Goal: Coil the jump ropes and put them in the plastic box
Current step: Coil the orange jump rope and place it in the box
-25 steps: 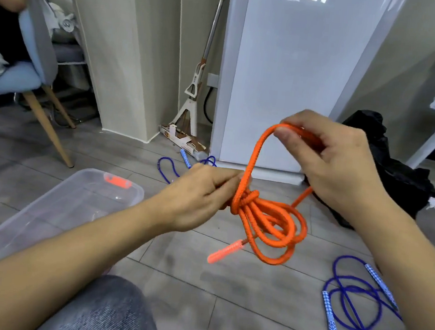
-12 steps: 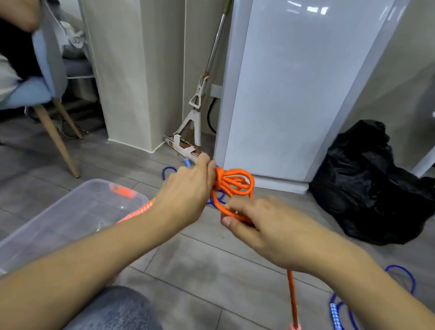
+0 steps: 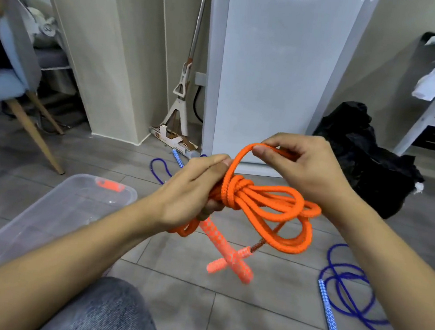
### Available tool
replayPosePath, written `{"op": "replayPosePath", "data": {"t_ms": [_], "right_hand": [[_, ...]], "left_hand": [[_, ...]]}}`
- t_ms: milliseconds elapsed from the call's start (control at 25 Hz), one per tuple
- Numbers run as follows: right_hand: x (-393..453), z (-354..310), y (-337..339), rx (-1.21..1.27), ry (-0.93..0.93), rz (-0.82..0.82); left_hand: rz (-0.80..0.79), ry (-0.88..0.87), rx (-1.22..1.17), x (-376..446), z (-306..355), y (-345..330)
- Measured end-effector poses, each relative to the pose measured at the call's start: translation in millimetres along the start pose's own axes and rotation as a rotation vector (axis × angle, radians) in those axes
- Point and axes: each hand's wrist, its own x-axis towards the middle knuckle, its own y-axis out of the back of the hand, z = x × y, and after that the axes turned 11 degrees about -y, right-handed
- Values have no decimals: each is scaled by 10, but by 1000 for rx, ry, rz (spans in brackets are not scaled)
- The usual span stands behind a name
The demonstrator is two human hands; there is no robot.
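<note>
**Orange rope bundled in both hands, box beside the knee**

The left hand (image 3: 190, 188) gripped the gathered middle of the orange jump rope (image 3: 268, 209), fingers curled round the bundle where one strand wrapped several turns around the loops. The right hand (image 3: 308, 171) pinched a raised loop of the same rope between thumb and forefinger, above and just right of the wrapped section. Coils hung out to the right and below the hands, clear of the floor. Two orange patterned handles (image 3: 231, 259) dangled beneath the bundle, crossing each other.

The clear plastic box (image 3: 46, 217) sat on the grey tiled floor (image 3: 236, 313) to the left, near the left forearm and well apart from the rope. It had an orange latch (image 3: 109, 185) at its far end. Through the transparent walls no rope could be seen inside; whether anything small lay in it could not be told.

A blue jump rope (image 3: 345, 291) lay loosely looped on the floor at the right, its blue-and-white handle (image 3: 328, 308) pointing toward the camera. A second blue rope (image 3: 161, 168) lay farther back, near the base of a white panel (image 3: 278, 72). A mop (image 3: 182, 92) leaned in the corner beside that panel, and a black bag (image 3: 366, 158) slumped on the floor to the right. A wooden-legged chair (image 3: 12, 81) stood at the far left.
</note>
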Motion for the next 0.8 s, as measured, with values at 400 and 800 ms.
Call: {"op": "replayPosePath", "data": {"t_ms": [400,800], "right_hand": [[-292,-121,-606,-238,0,-577],[-145,-445,14,-282,106,-299]], "left_hand": [[550,121,632,154,-361,252],[-81,-3,940,84,-435,376]]}}
